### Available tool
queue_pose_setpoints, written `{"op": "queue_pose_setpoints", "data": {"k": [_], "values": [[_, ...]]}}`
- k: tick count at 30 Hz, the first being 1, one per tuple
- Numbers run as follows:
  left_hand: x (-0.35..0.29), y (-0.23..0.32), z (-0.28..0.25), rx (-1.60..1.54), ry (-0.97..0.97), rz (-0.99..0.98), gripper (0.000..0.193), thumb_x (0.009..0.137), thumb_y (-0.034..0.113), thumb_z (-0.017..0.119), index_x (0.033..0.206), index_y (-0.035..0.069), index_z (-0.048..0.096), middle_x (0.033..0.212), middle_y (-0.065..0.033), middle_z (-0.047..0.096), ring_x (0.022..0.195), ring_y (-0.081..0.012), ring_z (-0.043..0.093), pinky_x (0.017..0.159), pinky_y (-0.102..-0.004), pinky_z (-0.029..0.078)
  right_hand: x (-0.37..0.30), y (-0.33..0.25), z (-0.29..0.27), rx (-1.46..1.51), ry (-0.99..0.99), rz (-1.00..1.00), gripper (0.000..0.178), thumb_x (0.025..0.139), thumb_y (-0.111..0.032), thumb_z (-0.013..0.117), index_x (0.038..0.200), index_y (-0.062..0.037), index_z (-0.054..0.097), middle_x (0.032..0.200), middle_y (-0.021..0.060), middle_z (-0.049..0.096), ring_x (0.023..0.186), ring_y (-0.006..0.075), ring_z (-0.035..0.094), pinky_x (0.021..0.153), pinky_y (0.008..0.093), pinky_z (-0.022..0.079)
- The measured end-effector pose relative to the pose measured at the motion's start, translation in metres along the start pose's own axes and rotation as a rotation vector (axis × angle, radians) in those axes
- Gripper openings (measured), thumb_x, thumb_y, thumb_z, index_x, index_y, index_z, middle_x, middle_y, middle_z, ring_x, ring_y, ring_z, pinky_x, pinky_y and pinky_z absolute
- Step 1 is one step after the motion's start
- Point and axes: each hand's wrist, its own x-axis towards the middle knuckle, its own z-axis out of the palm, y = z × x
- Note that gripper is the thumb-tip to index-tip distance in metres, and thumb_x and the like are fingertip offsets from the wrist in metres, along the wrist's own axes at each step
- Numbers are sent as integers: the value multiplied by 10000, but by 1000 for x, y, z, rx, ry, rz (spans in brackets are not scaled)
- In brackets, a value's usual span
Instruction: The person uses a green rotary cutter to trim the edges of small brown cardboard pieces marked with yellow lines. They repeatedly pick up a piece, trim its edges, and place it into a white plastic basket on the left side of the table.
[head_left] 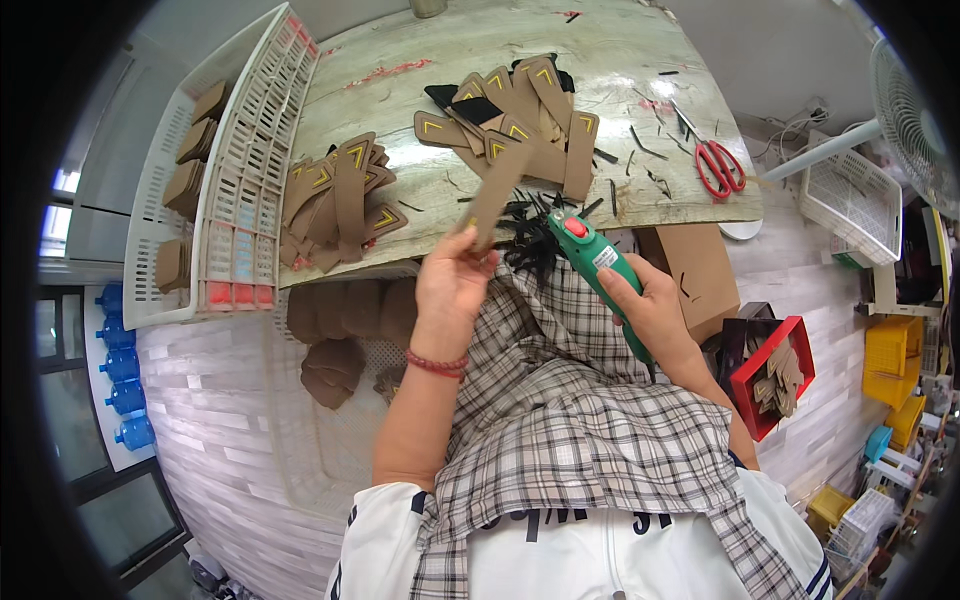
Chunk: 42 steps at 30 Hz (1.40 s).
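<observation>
My left hand (453, 283) pinches the near end of a flat brown strap piece (503, 185), raised over the table's front edge and partly smeared by motion. My right hand (655, 308) is wrapped round green electric scissors (603, 262) with a red button. Their tip points up and left, apart from the strap piece. Just beyond lies a loose heap of similar brown pieces (540, 100) with yellow V marks, some with black parts. To the left is another pile of brown pieces (340, 195). Black scraps (532, 240) gather at the table's edge, beside the tool's tip.
Red-handled scissors (718, 170) lie at the table's right. A white plastic crate (240, 180) holding brown stacks stands on the left. Below right are a cardboard box (695, 275) and a red bin (745, 385) with brown pieces. A fan (905, 110) stands far right.
</observation>
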Motion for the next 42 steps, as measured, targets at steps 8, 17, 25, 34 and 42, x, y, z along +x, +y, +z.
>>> {"op": "queue_pose_setpoints", "data": {"k": [8,17,25,34,42], "values": [[-10,-26,42,59,-212,18,248,881,-5,596,1125,1,550,1000,-83,645,934,-202,629,829,-359,532,-8,2,-2,-34,68,-24,331,889,-298,672,1010,8,645,627,6,544,517,64,500,464,240,393],[3,-30,43,219,-178,322,102,896,30,618,997,15,626,926,-67,681,815,-161,656,747,-303,545,-12,1,2,-70,36,12,323,877,-283,687,1015,5,643,663,20,557,587,70,486,524,257,399],[1,-30,48,294,-158,363,112,883,11,629,993,-8,633,926,-79,688,795,-154,663,714,-284,554,-9,-2,3,-97,28,-2,328,877,-287,683,1012,9,642,654,26,557,598,81,502,539,269,411],[1,-28,45,383,-173,264,106,873,-1,632,975,-27,648,916,-89,692,775,-141,660,715,-272,552,-6,0,-1,-95,3,9,341,877,-304,678,1009,9,644,642,29,562,579,84,504,528,268,413],[-6,-30,40,440,-131,233,94,861,5,650,951,-15,665,909,-76,697,769,-119,652,677,-239,520,5,-6,6,-21,-37,34,345,868,-305,686,1005,10,649,633,16,552,550,69,500,506,258,409]]}}
